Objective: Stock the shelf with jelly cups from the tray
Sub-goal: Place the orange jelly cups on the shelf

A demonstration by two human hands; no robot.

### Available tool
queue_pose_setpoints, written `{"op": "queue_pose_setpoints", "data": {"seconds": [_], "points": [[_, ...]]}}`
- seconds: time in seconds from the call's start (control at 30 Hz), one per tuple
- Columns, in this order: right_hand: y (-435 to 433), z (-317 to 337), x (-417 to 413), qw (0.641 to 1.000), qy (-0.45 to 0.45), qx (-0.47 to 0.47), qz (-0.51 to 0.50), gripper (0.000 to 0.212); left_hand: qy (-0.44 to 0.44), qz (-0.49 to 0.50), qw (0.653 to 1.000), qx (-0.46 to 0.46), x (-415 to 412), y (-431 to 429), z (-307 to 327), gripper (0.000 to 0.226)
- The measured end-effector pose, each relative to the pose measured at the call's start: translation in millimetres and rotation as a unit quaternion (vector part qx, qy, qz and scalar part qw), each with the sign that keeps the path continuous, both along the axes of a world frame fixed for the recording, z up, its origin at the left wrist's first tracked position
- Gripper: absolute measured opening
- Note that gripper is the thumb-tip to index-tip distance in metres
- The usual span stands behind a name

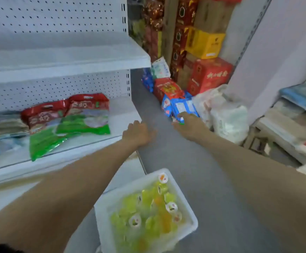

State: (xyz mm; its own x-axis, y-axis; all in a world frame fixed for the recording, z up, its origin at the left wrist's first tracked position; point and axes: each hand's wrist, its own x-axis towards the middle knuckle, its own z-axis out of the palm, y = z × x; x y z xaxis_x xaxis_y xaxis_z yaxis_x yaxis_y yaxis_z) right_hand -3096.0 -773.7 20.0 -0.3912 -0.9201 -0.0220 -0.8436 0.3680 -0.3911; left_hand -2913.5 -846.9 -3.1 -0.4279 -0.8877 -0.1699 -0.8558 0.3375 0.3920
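A white tray [102,221] sits low in front of me on the grey floor, holding several green, yellow and orange jelly cups [148,212]. My left hand [137,133] reaches to the front right corner of the white middle shelf [124,115], fingers curled; its palm is hidden. My right hand [189,127] is stretched out over the floor to the right of the shelf. Its fingers close on a small green and white thing, which looks like a jelly cup [180,121]. The picture is blurred.
Two red and green snack bags [70,119] lie on the middle shelf, with blue packs at far left. The shelf above [66,59] is bare. Blue packs [180,106], red and yellow boxes [208,75] and white bags [227,117] crowd the floor ahead. Another rack [294,128] stands right.
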Motion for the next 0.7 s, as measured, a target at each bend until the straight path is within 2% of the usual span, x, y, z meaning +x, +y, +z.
{"op": "queue_pose_setpoints", "data": {"seconds": [0.1,0.3,0.53,0.7], "points": [[12.7,-64.3,0.7,0.997,-0.028,0.069,-0.013,0.052,-0.023,-0.046,0.998,0.039,-3.4,18.0,-66.3,0.056],[55.8,-190.2,28.8,0.97,-0.141,0.192,-0.04,0.049,-0.075,-0.027,0.98,0.181,24.6,61.0,-200.0,0.06],[116.5,-300.0,65.5,0.908,-0.222,0.35,-0.056,0.045,-0.11,-0.043,0.923,0.367,75.8,127.8,-314.9,0.053],[137.5,-346.7,69.4,0.878,-0.24,0.401,-0.101,0.049,-0.11,-0.034,0.887,0.448,98.0,157.8,-362.1,0.061]]}}
